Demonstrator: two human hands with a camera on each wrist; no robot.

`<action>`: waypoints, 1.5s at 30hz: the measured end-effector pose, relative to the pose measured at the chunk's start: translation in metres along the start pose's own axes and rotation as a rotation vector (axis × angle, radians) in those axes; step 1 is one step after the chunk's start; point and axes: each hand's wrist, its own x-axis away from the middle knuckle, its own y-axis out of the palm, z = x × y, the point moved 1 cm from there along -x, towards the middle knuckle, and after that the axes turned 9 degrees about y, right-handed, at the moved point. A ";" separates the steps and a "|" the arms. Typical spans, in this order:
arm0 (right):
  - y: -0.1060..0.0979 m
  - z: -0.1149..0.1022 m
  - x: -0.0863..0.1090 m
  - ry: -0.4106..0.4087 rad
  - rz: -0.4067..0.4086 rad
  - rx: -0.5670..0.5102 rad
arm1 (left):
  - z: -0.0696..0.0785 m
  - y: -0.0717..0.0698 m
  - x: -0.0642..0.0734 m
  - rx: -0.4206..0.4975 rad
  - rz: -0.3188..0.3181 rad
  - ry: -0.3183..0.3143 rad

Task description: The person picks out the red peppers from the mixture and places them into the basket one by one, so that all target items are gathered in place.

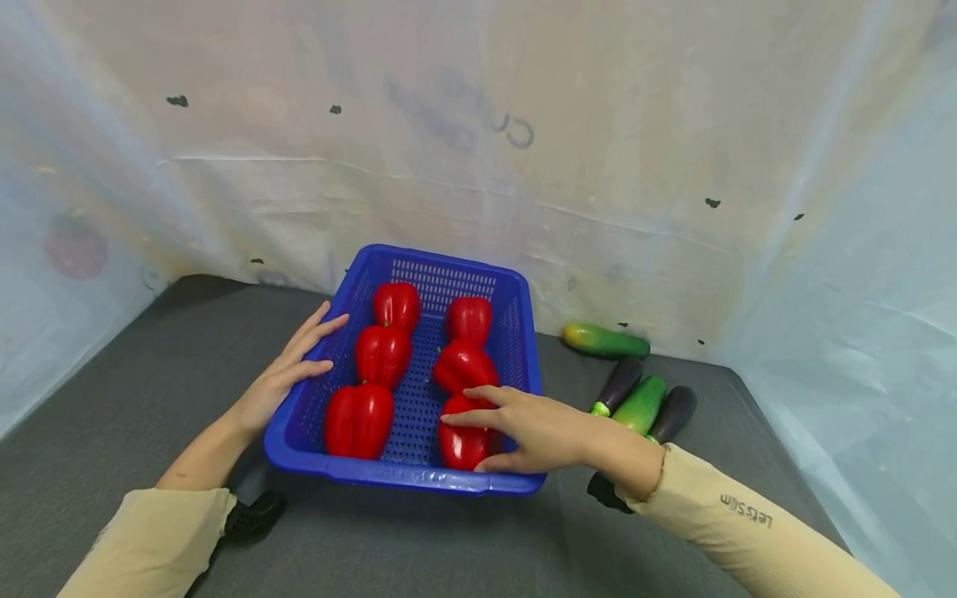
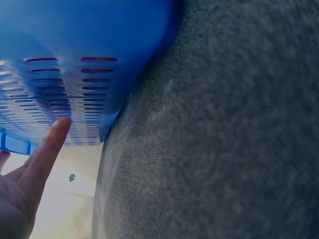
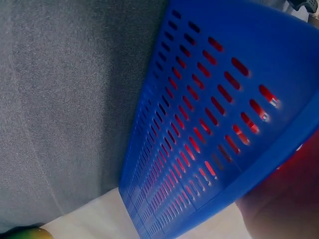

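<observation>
A blue plastic basket [image 1: 404,475] with slotted walls stands in front of me, holding red bell peppers in two columns of three. My left hand [image 1: 287,365] rests at the basket's left rim with its fingers fairly straight. In the left wrist view, one extended finger [image 2: 52,142] overlaps the slotted outer wall. Inside the near right corner, my right hand [image 1: 531,428] grips the nearest right-hand bell pepper [image 1: 458,444], thumb toward the front rim and fingers spread over the top. Behind it, another bell pepper [image 1: 463,365] lies tilted. Red shows through the slots in the right wrist view.
Right of the basket lie a green squash with a yellow end [image 1: 606,340], a second green one [image 1: 641,405] and two eggplants [image 1: 622,382], partly behind my right forearm. Whitish sheeting [image 1: 449,208] rises behind the grey tabletop [image 1: 359,548] and along both sides.
</observation>
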 end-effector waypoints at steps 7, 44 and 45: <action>0.001 0.001 0.004 -0.013 0.051 -0.035 | 0.000 0.000 0.000 0.000 0.002 -0.010; 0.022 0.044 0.042 0.067 0.715 -0.278 | -0.005 -0.016 -0.001 -0.139 -0.031 -0.067; 0.024 0.046 0.043 0.073 0.723 -0.279 | -0.005 -0.017 0.000 -0.160 -0.032 -0.071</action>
